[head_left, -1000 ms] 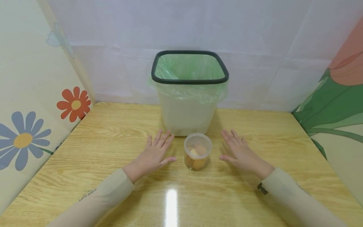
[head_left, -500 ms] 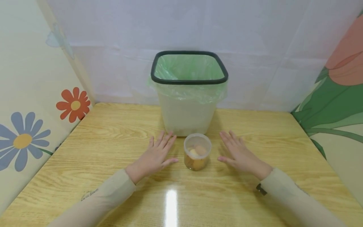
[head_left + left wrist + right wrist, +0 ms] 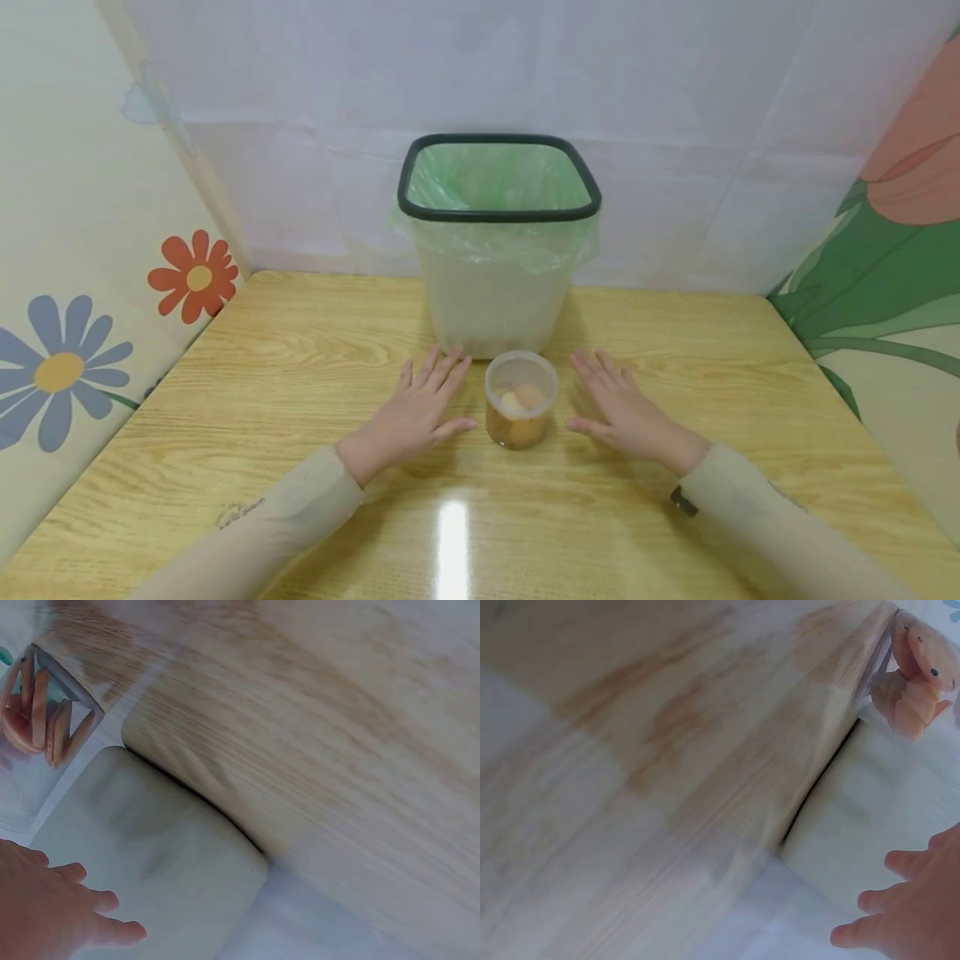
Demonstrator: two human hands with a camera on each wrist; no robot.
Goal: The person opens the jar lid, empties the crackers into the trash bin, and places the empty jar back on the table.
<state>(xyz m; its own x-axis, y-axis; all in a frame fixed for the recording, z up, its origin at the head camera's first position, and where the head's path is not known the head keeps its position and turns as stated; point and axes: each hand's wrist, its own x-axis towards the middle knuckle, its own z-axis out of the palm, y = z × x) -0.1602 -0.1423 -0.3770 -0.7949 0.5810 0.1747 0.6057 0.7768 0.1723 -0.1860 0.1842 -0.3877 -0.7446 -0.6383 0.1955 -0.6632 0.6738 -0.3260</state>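
Note:
A clear round plastic tub (image 3: pixel 521 400) stands upright on the wooden table, with several orange-brown, biscuit-like pieces inside. Both wrist views show these pieces (image 3: pixel 41 712) through its wall, some flat and round; dark specks mark some pieces (image 3: pixel 922 656) in the right one. To the tub's left is my left hand (image 3: pixel 408 421), palm down, fingers straight and spread, thumb pointing at it. On the other side my right hand (image 3: pixel 630 412) lies likewise, fingers extended. A small gap separates each hand from the tub. Neither hand holds anything.
Just behind the tub rises a pale waste bin (image 3: pixel 495 292) with a dark rim (image 3: pixel 498 216) and a green bag liner (image 3: pixel 502 179). White cloth (image 3: pixel 315 167) hangs at the back of the table (image 3: pixel 300 333). Flower-printed panels (image 3: pixel 75 208) flank it.
Both hands have slid a little inward, closer to the tub from either side. Tub and bin stay where they were, and the fingers remain straight.

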